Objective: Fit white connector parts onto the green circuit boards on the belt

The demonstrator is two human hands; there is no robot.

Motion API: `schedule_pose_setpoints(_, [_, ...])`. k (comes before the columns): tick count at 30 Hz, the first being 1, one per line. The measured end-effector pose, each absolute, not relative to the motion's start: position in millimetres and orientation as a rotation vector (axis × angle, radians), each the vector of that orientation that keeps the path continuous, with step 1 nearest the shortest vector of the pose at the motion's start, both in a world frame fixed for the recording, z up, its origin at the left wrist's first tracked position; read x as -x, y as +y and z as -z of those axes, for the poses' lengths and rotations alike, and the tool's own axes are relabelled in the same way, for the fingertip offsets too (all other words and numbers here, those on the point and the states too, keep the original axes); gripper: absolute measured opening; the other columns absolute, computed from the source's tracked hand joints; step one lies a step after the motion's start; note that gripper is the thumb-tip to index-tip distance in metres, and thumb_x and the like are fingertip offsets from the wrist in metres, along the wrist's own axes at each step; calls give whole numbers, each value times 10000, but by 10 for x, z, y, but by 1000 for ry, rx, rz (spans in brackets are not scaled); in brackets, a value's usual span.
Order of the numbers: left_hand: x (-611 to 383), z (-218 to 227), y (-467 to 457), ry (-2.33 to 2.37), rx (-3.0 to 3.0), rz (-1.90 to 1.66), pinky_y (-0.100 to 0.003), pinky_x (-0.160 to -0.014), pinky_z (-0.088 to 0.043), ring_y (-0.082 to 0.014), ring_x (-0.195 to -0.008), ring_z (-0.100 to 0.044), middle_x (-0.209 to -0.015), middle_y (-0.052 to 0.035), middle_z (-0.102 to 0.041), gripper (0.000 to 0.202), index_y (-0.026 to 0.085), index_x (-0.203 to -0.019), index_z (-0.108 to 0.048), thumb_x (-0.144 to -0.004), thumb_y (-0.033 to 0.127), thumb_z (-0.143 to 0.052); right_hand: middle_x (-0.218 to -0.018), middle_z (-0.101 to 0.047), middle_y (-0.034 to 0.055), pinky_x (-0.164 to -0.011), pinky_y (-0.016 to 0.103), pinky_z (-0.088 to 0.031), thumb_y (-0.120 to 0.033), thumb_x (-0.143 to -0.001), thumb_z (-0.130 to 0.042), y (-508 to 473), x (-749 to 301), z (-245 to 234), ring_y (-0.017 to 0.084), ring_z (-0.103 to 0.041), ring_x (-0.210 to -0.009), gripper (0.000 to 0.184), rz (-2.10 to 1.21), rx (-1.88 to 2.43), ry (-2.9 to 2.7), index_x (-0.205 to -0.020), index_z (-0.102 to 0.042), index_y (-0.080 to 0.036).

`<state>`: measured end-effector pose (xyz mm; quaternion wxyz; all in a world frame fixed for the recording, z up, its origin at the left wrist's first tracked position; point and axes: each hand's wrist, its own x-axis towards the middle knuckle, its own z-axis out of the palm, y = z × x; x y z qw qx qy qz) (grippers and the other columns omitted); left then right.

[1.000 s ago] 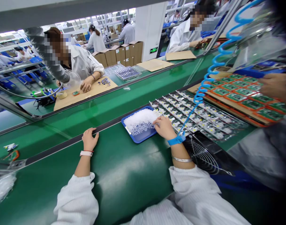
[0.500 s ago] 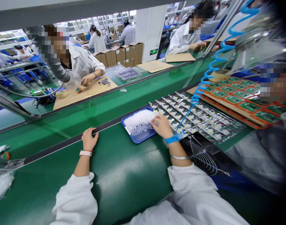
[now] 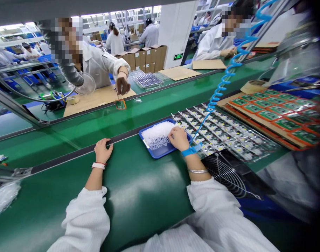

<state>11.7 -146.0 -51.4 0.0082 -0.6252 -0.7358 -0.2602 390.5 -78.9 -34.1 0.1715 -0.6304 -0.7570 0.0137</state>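
Note:
My left hand (image 3: 103,151) rests on the dark rail (image 3: 78,151) along the far edge of the green bench, its thumb spread from the fingers and nothing in it. Over the right side of a shallow blue tray (image 3: 162,153) is my right hand (image 3: 179,138), with its fingers bent and drawn together. Its fingertips are at a heap of tiny white pieces (image 3: 158,132); whether one is pinched between them is hidden. A blue wrist strap (image 3: 192,149) with a coiled cord circles my right wrist.
Rows of small boards with white parts (image 3: 223,131) lie right of the tray. Beyond are orange-edged green circuit boards (image 3: 267,108) on cardboard. A black fan with a wire guard (image 3: 227,175) sits beside my right forearm. Across the green belt, a co-worker's hand (image 3: 122,84) dangles a board (image 3: 120,104).
The co-worker across has brought a small board out over the belt. My right fingers have shifted slightly at the white pieces; my left hand stays on the rail. The whole view has shifted slightly.

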Motion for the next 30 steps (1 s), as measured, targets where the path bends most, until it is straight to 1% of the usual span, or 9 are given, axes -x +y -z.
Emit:
schedule_pose_setpoints(3, [-122,515,-1461,-2307,1956,810,-448,-978,-372,-286,-1138,-499,-1184,-96,-599,314,203,-1065,-604,-797,355,-542,-1012,-573,150,-749,378,-350,-209,-821,-474,-791,-3903,338,275,-458,-936,209,-25,1769,-2174,-763,-662,-141])
schedule_pose_setpoints(9, [-130,506,-1460,-2317,1940,842,-447,-964,-380,-284,-1133,-501,-1184,-91,-598,292,205,-1051,-607,-798,341,-551,-1009,-575,150,-738,376,-343,-205,-825,-454,-775,-3916,370,271,-454,-922,227,13,1727,-2215,-760,-662,-139])
schedule_pose_setpoints(13, [-190,481,-1459,-2164,2085,1018,-385,-994,-380,-239,-1118,-520,-1159,-94,-608,305,178,-1066,-587,-841,373,-518,-1025,-580,142,-716,365,-335,-211,-825,-456,-772,-3920,380,269,-460,-923,219,4,1727,-2191,-740,-647,-145])
schedule_pose_setpoints(16, [-334,451,-1470,-2013,2300,1035,-369,-1019,-367,-233,-1164,-500,-1224,-109,-572,437,165,-1165,-534,-830,446,-548,-1025,-579,134,-737,360,-337,-223,-827,-468,-803,-3943,384,264,-465,-938,203,-31,1711,-2156,-748,-638,-145])
schedule_pose_setpoints(18, [-458,434,-1480,-1951,2439,935,-390,-1040,-344,-253,-1215,-462,-1288,-118,-530,569,172,-1247,-481,-793,497,-593,-1025,-576,126,-752,357,-340,-229,-826,-474,-850,-3975,386,259,-467,-948,191,-60,1672,-2143,-757,-635,-151])
schedule_pose_setpoints(20, [-569,426,-1484,-1923,2524,804,-416,-1050,-327,-274,-1244,-432,-1328,-121,-498,651,187,-1292,-446,-763,523,-622,-1020,-577,115,-763,356,-340,-238,-822,-480,-912,-4014,383,251,-470,-945,185,-110,1627,-2159,-745,-632,-163])
schedule_pose_setpoints(23, [-661,427,-1475,-1926,2542,712,-416,-1021,-346,-275,-1207,-457,-1297,-113,-520,620,196,-1294,-450,-780,504,-610,-1005,-588,95,-777,352,-337,-234,-801,-502,-998,-4073,372,237,-475,-921,166,-221,1593,-2224,-706,-627,-179])
schedule_pose_setpoints(26, [-667,430,-1462,-1927,2538,743,-392,-983,-373,-262,-1144,-495,-1236,-101,-560,566,194,-1276,-467,-802,476,-595,-971,-598,83,-786,344,-333,-225,-791,-511,-1034,-4108,373,224,-478,-909,162,-308,1588,-2287,-690,-632,-184])
schedule_pose_setpoints(30, [-639,431,-1458,-1910,2548,798,-387,-963,-387,-262,-1113,-511,-1213,-95,-576,558,190,-1250,-486,-784,466,-623,-966,-600,85,-781,345,-327,-226,-796,-508,-1022,-4097,405,223,-477,-899,176,-281,1569,-2324,-687,-639,-182])
